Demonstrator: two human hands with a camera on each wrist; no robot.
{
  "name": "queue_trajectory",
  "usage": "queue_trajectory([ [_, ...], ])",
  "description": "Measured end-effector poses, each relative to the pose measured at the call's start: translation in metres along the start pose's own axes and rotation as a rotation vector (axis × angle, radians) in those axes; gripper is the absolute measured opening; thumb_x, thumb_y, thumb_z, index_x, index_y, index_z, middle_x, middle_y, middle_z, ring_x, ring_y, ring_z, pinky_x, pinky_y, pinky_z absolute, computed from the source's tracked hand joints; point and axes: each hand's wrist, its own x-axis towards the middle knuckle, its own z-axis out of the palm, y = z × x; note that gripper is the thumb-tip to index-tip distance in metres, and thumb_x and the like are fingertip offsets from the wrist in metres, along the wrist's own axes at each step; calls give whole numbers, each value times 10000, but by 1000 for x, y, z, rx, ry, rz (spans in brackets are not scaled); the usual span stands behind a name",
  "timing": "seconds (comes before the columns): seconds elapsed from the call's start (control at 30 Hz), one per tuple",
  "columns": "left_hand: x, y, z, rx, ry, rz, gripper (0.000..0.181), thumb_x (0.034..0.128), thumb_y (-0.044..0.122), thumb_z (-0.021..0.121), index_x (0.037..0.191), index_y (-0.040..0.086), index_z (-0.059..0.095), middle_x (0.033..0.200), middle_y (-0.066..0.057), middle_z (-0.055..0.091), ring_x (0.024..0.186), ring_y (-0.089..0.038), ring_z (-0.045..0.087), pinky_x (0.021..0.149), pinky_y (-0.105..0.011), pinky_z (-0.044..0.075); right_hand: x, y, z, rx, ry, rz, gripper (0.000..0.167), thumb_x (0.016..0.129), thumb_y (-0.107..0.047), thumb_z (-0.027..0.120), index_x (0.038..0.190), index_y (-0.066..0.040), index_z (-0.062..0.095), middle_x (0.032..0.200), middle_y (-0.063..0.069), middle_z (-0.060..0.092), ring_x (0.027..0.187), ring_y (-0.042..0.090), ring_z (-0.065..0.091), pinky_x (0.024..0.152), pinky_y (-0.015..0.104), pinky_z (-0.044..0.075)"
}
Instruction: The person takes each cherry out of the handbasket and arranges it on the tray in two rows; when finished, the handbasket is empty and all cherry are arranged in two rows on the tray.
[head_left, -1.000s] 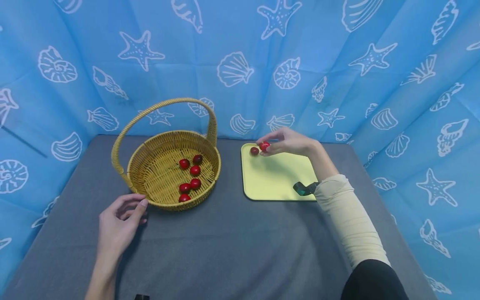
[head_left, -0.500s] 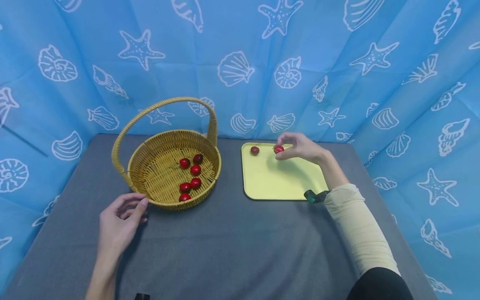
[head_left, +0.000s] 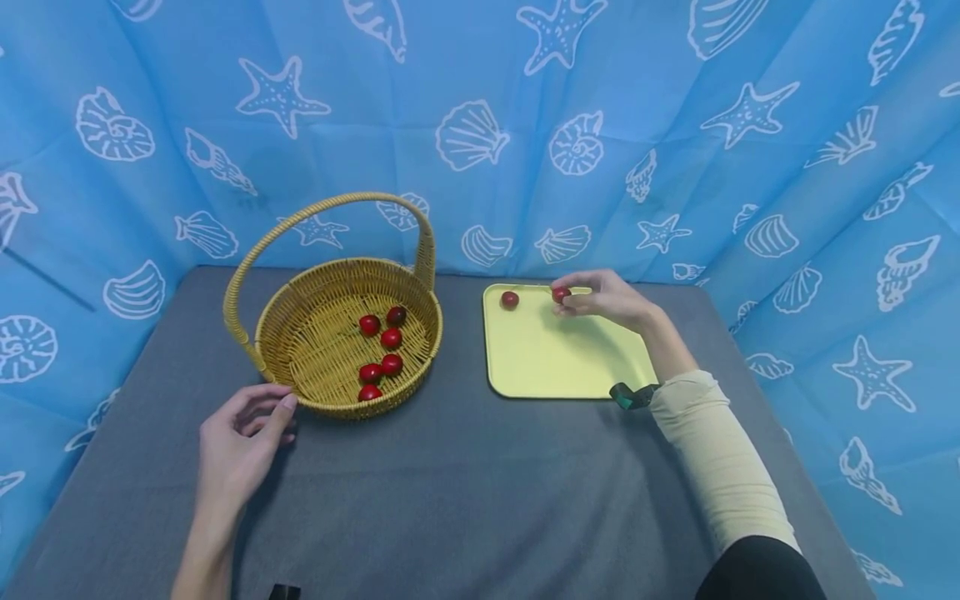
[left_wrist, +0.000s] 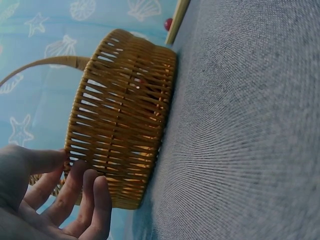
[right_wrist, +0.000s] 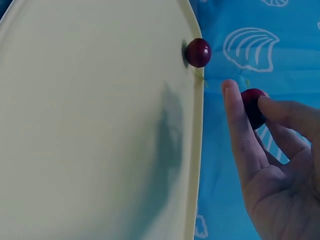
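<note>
My left hand (head_left: 243,437) pinches the near-left rim of a yellow wicker basket (head_left: 273,333) between thumb and forefinger. In the left wrist view its other fingers (left_wrist: 102,195) are bent beside the woven wall. Several red cherries (head_left: 391,338) lie on the right side of the basket's floor. Over the back of a pale yellow tray (head_left: 525,367), my right hand (head_left: 606,300) holds a dark red cherry (right_wrist: 253,107) between thumb and fingers. A short stem shows on it in the right wrist view. Another cherry (head_left: 509,300) sits in the tray's back-left corner.
A grey cloth (head_left: 450,500) covers the table. Behind it hangs a blue curtain (head_left: 502,75) printed with shells and starfish. The basket's tall arched handle (head_left: 330,204) rises over its back. A strip of grey cloth separates basket and tray.
My right hand has moved right along the tray's back with its cherry, away from the cherry in the corner. The left hand and the basket have stayed in place.
</note>
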Motion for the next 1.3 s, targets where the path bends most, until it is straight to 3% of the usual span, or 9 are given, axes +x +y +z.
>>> queue_trajectory([
  [0.17,0,-1,-1,-3,-3,4,279,1058,252,734,1303,120,710,1113,35,764,837,4,738,682,-180,650,5,4,5,33,8,-10,492,1064,-26,665,1516,108,521,1476,311,553,1165,236,792,1139,466,591],
  [0.4,0,-1,0,7,4,13,275,1055,253,739,1297,124,715,1061,95,741,828,-3,738,678,-180,648,16,12,11,-83,83,-4,487,1027,-57,729,1481,57,595,1538,279,588,1143,264,798,1034,430,664],
  [0.57,0,-1,0,12,9,15,270,1056,250,738,1295,126,719,1093,45,745,824,15,726,679,-178,647,24,19,13,-137,108,16,464,986,-25,774,1430,33,653,1455,297,656,1117,268,801,886,332,698],
  [0.77,0,-2,0,4,-3,7,284,1055,251,739,1309,126,713,1082,83,739,839,-1,737,685,-183,650,31,23,17,-255,118,17,462,959,-114,842,1378,9,693,1347,297,713,1058,292,794,771,249,671],
  [0.97,0,-2,0,3,3,20,274,1053,240,743,1298,120,719,1078,73,740,838,-6,738,681,-180,648,37,23,21,-308,133,-28,418,953,-131,853,1315,22,710,1230,297,729,846,144,711,684,237,635],
  [1.3,0,-1,-1,-13,-7,30,271,1059,258,733,1291,119,714,1095,60,743,848,-17,750,691,-188,654,39,23,21,-309,113,-32,442,953,-117,848,1331,30,672,1213,270,697,860,161,689,681,245,631],
])
